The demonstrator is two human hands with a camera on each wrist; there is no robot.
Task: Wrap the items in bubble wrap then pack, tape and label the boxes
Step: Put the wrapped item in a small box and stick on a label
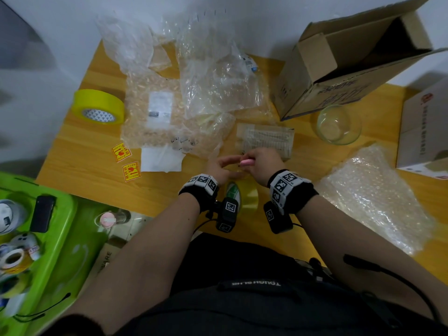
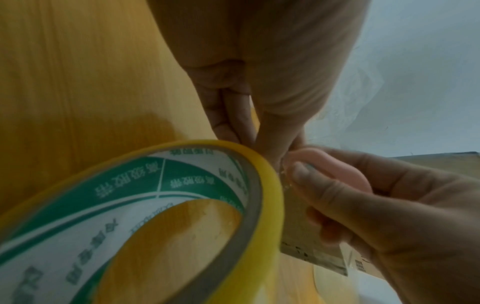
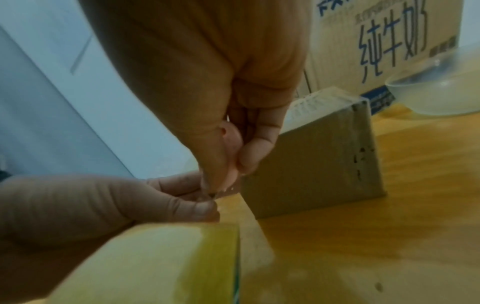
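My left hand (image 1: 221,167) pinches the clear tape strip (image 3: 221,192) pulled taut from the yellow tape roll (image 1: 246,195), which stands on the surface just nearer me. My right hand (image 1: 263,163), gripping a small pink cutter (image 1: 246,162), sits just right of the strip, which runs near-to-far between both hands.

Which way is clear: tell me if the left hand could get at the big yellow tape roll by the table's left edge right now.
Probably not at once: the way to the big yellow tape roll looks free, but the left hand is pinching a tape strip.
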